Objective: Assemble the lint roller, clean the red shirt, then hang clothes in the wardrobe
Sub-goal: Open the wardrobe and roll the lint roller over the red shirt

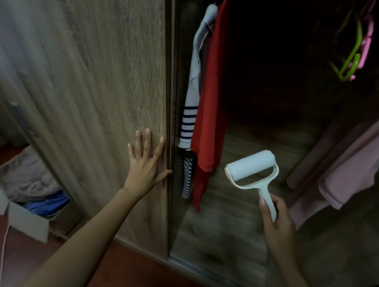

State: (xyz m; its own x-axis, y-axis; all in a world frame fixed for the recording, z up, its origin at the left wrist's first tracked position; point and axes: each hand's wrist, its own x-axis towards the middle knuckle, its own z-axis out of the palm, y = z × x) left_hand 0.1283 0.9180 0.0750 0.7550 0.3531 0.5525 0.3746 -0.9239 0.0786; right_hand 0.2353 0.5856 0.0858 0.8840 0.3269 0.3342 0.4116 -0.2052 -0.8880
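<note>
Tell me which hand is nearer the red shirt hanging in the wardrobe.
Left. The left hand lies flat on the wardrobe door, its thumb at the door edge just left of the red shirt. The right hand, gripping the lint roller, sits lower right of it.

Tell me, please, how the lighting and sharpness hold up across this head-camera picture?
Head view: the wardrobe interior is very dark behind the red shirt; the wardrobe door is streaked by motion blur; the lint roller and both hands are fairly sharp; wide-angle distortion bends the door's edges.

No legible text or labels
</note>
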